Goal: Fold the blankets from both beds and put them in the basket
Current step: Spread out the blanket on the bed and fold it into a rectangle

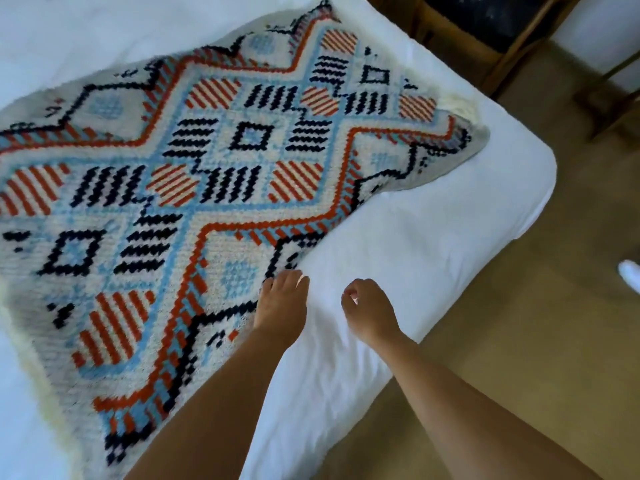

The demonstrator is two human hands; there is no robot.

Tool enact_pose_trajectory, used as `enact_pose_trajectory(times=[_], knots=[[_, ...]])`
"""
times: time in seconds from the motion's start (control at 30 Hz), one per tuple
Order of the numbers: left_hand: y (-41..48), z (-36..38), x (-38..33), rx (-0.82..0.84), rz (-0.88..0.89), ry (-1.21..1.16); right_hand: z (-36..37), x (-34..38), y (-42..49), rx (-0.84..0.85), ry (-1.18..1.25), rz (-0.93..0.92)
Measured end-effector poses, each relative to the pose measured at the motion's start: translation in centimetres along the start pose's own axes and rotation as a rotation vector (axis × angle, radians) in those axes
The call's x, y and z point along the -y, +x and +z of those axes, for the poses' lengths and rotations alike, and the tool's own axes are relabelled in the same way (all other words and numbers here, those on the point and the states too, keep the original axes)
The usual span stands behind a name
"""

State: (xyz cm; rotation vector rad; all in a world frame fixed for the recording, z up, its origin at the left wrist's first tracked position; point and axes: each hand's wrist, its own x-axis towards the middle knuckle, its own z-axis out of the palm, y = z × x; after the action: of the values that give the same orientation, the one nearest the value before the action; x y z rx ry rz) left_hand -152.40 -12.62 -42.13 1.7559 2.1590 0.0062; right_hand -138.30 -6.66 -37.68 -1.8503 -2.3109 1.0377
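A woolly blanket (214,174) with white, light blue, orange and dark navy diamond patterns lies spread flat on a bed with a white sheet (433,237). My left hand (282,306) rests at the blanket's near right edge, fingers curled down onto that edge; whether it grips the fabric is unclear. My right hand (369,310) hovers just right of it over the bare white sheet, fingers loosely curled, holding nothing. The blanket's far right corner (464,150) lies slightly folded over. No basket is in view.
The bed's corner (540,161) ends at the right, with beige carpet (519,341) beyond it. Dark wooden furniture (485,36) stands at the top right. A small white object (630,277) lies on the floor at the right edge.
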Motion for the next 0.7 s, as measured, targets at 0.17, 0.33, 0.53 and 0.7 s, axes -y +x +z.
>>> enact_pose_trajectory(times=[0.17,0.33,0.53,0.7], knots=[[5.5,-1.2,-0.9,0.073,-0.103,0.222,-3.4,-1.5,6.6,-0.038,-0.101,-0.055],[9.2,-1.7,-1.6,0.144,-0.248,0.299,-6.1,-1.7,15.3,-0.003,-0.272,-0.211],[12.1,-1.6,-3.0,0.188,-0.546,0.243,-8.3,-1.5,23.6,0.035,-0.435,-0.520],[14.3,-1.6,-3.2,0.153,-0.665,0.263,-7.9,-1.2,28.0,0.085,-0.622,-0.667]])
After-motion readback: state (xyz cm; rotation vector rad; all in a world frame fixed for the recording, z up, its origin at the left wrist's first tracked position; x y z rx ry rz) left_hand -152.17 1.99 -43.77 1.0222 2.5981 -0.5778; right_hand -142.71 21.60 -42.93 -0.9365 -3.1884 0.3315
